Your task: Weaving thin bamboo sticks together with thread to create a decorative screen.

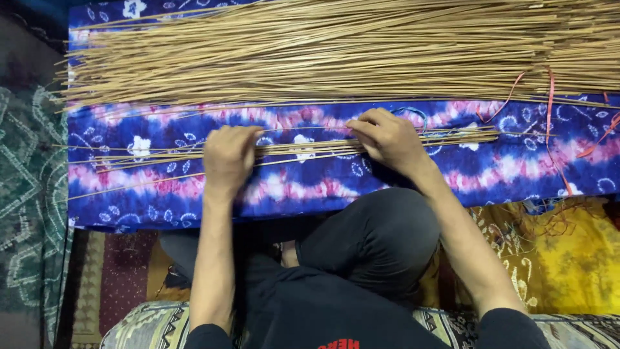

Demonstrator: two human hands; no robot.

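- i see my left hand (pixel 227 157) palm down with the fingers curled, pressing on a small bunch of sticks (pixel 290 147); the forearm runs straight up from the bottom of the view.
- my right hand (pixel 387 139) comes in at a slant from the lower right, knuckles up, fingertips bent onto the same bunch; the fingers look pinched around a few sticks, though i cannot tell how many.
- both hands are closed on the bunch, near each other, with a short stretch of sticks showing between them.
- the small bunch is thin, pale tan and long, lying almost level across the cloth, its ends fanning apart at the left and sticking out past my right hand toward the right.
- a far bigger pile of sticks (pixel 336 52) of the same kind lies above it, well apart from my hands, spread across the whole top of the view.
- everything rests on a blue, purple and pink tie-dye cloth (pixel 161 194) with white flower marks.
- thin orange strips (pixel 550 110) lie loosely on the cloth at the right.
- my knee in dark trousers (pixel 381 239) sits just below the cloth.
- a yellow patterned cloth (pixel 555 258) lies at the lower right, a green patterned rug (pixel 26 194) at the left.
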